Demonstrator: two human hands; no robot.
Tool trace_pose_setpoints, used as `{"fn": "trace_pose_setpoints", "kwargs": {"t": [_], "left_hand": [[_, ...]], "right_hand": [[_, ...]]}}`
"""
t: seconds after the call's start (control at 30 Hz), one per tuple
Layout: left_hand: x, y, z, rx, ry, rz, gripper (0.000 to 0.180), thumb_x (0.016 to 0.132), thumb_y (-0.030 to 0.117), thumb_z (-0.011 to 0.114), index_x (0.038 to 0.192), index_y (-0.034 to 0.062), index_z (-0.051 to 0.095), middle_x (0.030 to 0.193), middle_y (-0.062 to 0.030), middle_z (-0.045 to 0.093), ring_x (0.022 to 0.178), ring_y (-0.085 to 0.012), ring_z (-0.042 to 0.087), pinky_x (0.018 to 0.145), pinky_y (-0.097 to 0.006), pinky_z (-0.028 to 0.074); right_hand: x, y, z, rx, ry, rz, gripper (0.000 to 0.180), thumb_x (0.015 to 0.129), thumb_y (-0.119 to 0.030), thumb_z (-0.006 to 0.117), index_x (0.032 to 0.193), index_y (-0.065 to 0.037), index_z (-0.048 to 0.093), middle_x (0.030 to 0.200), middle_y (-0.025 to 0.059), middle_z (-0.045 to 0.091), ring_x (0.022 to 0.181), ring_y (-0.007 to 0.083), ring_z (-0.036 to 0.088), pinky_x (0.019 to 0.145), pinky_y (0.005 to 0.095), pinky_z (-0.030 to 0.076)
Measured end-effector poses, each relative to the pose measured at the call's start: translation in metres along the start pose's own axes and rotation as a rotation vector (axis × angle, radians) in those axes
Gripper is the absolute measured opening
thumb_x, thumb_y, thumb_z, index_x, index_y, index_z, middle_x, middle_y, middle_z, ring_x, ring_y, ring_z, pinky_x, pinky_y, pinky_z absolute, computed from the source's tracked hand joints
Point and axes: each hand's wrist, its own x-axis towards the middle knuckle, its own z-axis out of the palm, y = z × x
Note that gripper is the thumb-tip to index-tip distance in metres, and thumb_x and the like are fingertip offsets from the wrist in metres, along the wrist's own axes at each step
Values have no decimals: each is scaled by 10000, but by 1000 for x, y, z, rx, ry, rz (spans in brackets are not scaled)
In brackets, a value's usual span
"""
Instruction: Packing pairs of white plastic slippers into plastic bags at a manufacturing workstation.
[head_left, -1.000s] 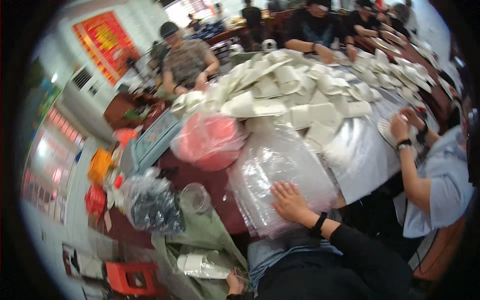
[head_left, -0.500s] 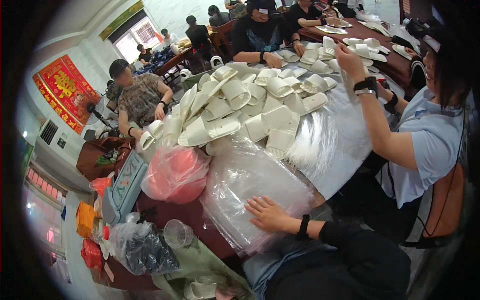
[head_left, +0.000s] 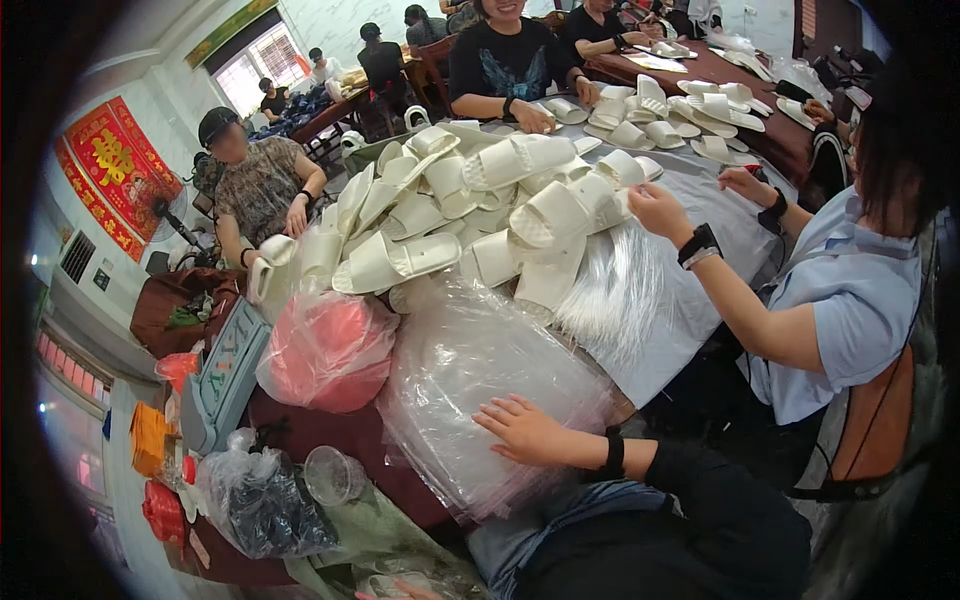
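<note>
My right hand (head_left: pixel 525 430) lies flat, fingers stretched and apart, on a stack of clear plastic bags (head_left: pixel 470 380) in front of me. A dark band circles that wrist. At the bottom edge, only some fingers of my left hand (head_left: pixel 412 590) show; they look spread, and the rest is cut off. Close to them is a white slipper (head_left: pixel 385 582) on a greenish plastic sheet (head_left: pixel 380 530). Beyond the bags rises a big heap of white slippers (head_left: pixel 410 215).
A pink bundle in clear plastic (head_left: pixel 330 350) sits left of the bags. Nearer are a clear plastic cup (head_left: pixel 335 474) and a dark bundle in a bag (head_left: pixel 262 505). A blue-grey box (head_left: pixel 228 375) stands behind. On the right, a co-worker's hand (head_left: pixel 660 212) is beside the heap.
The view has shifted slightly. My left fingers have come over beside the slipper at the bottom edge. The right co-worker's hands have lowered toward the heap. My right hand stays on the bags.
</note>
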Motion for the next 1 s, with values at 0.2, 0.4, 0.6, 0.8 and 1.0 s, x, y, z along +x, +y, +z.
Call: {"fn": "trace_pose_setpoints", "kwargs": {"t": [0.2,0.4,0.6,0.8,1.0], "left_hand": [[48,110,9,-63,367,237,454,908,277,490,1264,-1,443,1370,-224,351,1279,-423,306,1017,-554,299],[99,157,51,306,-238,509,564,887,292,509,1374,55,350,1447,-273,178,1338,-475,144,1071,-583,144],[117,168,95,499,-354,452,544,879,370,527,1365,153,417,1473,-220,204,1361,-446,130,1068,-610,89],[132,181,81,599,-367,465,571,845,375,573,1347,137,440,1468,-213,227,1359,-438,148,1065,-620,89],[142,177,73,552,-473,456,593,840,381,578,1353,124,428,1449,-227,253,1348,-449,164,1055,-626,104]], "right_hand": [[6,2,-35,179,-19,-40,450,893,-227,540,1301,-70,433,1257,144,511,1127,313,501,970,425,373],[1,-32,-149,726,334,-167,391,856,-114,596,1237,-85,510,1073,141,598,964,311,576,827,385,459],[-2,24,-130,527,415,66,367,826,-41,608,1189,-59,553,1121,111,607,954,245,589,829,344,466],[4,125,-125,464,432,456,368,861,-163,613,1219,-103,551,1150,80,592,894,185,611,788,314,474],[19,237,-118,-3,637,674,505,820,-247,633,1274,-76,489,1138,196,552,936,341,567,850,386,460]]}}
